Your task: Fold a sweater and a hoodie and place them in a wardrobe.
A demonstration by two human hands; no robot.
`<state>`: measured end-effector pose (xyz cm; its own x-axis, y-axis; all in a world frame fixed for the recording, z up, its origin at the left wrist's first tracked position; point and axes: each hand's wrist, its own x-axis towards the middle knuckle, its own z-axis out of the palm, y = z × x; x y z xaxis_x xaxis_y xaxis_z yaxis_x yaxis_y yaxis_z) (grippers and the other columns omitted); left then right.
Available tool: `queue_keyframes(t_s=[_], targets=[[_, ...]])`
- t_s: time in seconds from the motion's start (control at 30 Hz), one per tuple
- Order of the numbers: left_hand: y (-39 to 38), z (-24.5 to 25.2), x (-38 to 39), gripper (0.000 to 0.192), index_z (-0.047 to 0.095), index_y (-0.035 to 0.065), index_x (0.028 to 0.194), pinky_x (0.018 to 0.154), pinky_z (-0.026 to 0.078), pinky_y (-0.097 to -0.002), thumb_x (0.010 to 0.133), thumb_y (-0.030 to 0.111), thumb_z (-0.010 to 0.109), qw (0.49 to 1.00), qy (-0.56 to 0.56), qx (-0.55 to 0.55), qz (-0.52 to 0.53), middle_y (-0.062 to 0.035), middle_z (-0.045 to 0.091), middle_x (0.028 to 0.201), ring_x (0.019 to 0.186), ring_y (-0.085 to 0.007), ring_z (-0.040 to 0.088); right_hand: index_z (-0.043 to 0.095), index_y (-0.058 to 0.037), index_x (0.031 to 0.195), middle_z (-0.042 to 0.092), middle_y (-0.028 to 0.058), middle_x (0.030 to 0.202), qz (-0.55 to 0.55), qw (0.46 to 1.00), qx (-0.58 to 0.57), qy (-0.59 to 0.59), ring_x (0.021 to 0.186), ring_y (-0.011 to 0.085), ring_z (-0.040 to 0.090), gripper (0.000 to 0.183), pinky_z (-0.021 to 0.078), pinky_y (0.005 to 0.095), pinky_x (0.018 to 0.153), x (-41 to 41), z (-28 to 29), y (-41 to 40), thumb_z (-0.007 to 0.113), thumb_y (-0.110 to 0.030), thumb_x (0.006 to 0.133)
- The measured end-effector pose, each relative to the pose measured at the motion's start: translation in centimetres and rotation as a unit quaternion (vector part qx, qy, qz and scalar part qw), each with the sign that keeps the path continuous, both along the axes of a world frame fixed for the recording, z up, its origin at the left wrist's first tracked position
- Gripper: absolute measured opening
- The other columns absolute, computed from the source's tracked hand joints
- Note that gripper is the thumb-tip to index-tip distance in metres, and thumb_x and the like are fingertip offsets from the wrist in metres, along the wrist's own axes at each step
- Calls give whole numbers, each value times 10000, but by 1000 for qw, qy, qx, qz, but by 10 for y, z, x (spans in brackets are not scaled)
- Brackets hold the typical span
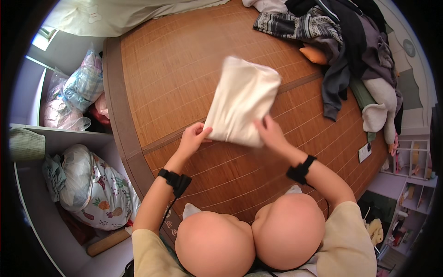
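A cream-coloured folded cloth [242, 98], perhaps a garment, is held up in front of my knees over a brown bamboo mat [166, 83]. My left hand [196, 135] pinches its near left corner, thumb on top. At the near right edge, my right hand [270, 133] grips the fabric, its fingers partly hidden and slightly blurred. The far end of the cloth is blurred too. Each wrist wears a black strap with a small device.
A heap of clothes [367, 45] lies at the far right, with a phone [364, 152] nearer me. Open storage compartments at left hold bagged bedding [83, 81] and a fruit-print bundle [107, 197]. Shelves [412, 204] stand at right; a pale sheet [114, 17] spans the far left.
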<state>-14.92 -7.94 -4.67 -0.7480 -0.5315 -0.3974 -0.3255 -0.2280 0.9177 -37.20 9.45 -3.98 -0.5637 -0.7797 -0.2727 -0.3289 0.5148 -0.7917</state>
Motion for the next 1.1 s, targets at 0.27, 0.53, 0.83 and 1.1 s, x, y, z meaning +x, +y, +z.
queue_keyframes(t_s=[0.27, 0.53, 0.83, 1.1], targets=[[-3, -4, -24, 273, 515, -43, 1101, 723, 564, -284, 922, 144, 604, 991, 77, 74, 82, -154, 625, 1030, 816, -200, 661, 519, 25, 1115, 605, 168, 1006, -37, 990, -128, -40, 916, 251, 577, 446, 459, 349, 802, -44, -14, -21, 597, -358, 899], [-5, -9, -18, 273, 517, -28, 1123, 715, 548, -264, 922, 136, 602, 994, 86, 31, 58, -124, 624, 1017, 808, -177, 651, 585, -23, 935, 585, 95, 826, -56, 983, -173, -28, 744, 184, 538, 250, 432, 297, 692, -26, -20, 13, 637, -260, 875], [-8, -8, -26, 146, 523, 35, 959, 554, 388, -209, 948, 174, 566, 997, 50, -19, 53, 9, 548, 780, 623, -54, 461, 567, 5, 823, 564, 94, 733, -82, 988, -128, 16, 681, 183, 527, 237, 422, 306, 649, -32, -7, 8, 569, -213, 915], [0, 6, -8, 114, 545, 40, 899, 580, 370, -205, 928, 145, 580, 982, 9, -187, 38, 32, 493, 697, 615, -49, 425, 540, -28, 901, 559, 75, 749, -170, 966, -149, -122, 631, 156, 511, 190, 427, 305, 598, -31, -23, 32, 577, -214, 917]])
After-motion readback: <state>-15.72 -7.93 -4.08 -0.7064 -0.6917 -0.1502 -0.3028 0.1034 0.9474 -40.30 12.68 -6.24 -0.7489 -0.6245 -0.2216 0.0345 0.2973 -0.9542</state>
